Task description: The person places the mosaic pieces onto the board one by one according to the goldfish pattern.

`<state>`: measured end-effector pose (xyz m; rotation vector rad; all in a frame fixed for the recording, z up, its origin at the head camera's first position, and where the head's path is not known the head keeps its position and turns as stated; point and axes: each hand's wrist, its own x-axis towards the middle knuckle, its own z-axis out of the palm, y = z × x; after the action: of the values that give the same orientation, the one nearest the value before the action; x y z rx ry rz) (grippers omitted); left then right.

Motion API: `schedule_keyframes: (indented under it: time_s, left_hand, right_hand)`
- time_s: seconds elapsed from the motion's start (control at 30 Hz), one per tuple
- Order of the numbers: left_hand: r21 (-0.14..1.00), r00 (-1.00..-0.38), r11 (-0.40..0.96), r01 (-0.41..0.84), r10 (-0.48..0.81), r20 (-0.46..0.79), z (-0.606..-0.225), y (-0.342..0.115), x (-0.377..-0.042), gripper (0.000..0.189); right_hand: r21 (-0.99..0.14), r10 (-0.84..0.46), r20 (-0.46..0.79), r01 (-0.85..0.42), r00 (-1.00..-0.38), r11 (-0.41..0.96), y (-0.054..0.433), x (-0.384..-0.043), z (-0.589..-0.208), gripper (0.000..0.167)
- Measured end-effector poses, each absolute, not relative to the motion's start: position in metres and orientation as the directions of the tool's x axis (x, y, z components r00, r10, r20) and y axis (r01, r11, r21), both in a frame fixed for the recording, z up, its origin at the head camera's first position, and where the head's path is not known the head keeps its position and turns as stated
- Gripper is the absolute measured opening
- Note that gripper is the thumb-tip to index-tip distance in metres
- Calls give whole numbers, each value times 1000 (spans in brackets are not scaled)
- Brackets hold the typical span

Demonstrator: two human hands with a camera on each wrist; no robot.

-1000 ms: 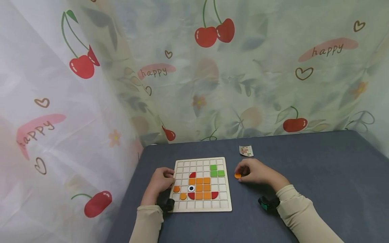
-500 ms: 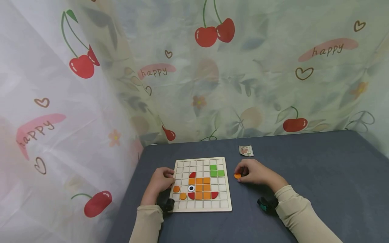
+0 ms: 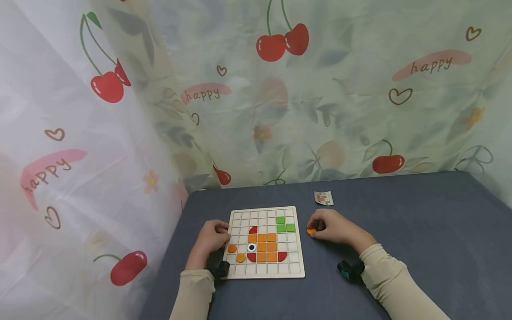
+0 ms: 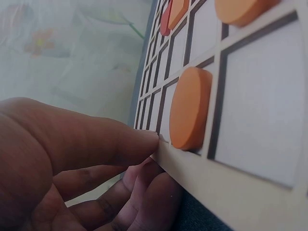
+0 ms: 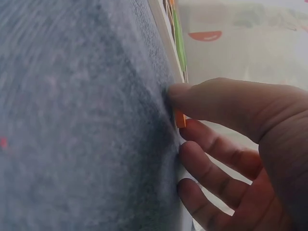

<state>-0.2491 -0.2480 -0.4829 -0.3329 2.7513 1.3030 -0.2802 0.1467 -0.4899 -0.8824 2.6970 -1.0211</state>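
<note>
A pale wooden grid board [image 3: 264, 275] lies on the table, bearing square orange tiles [image 3: 262, 247], red rounded tiles [image 3: 282, 257], green tiles [image 3: 281, 220] and a black-and-white eye tile [image 3: 251, 247]. Its left edge is pinched by my left hand [image 3: 211, 236]; in the left wrist view the thumb is on top, with curled fingers at the edge. Two orange discs [image 4: 190, 108] sit in cells near this hand. Right of the board, my right hand [image 3: 335, 226] pinches another orange disc [image 3: 311, 231] just at the tabletop, partly hidden by the fingers.
A small printed card [image 3: 323, 198] lies beyond my right hand. The dark grey cloth-covered table [image 3: 420, 222] extends to the right. A cherry-patterned curtain [image 3: 340, 89] hangs behind and along the left side.
My right hand, pinching the orange disc, has shifted very slightly left toward the board. The left hand and the tiles on the board stay as they were.
</note>
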Motion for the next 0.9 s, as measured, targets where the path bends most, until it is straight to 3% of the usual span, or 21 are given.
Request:
schedule_keyframes:
  time_s: [0.37, 0.67, 0.9]
  left_hand:
    - [756, -973, 613, -228, -160, -164, -483, -249, -250, 30]
    - [755, -973, 614, -231, -159, -169, -481, -248, -248, 30]
    - [761, -974, 608, -227, -151, -169, -481, -249, -249, 31]
  right_hand:
    - [-659, -583, 182, -538, -792, 526, 117, -276, -483, 9]
    - [-691, -639, 177, -557, -748, 460, 64, -276, -478, 8]
    - [-715, -639, 138, -523, -756, 465, 19, -281, -479, 6]
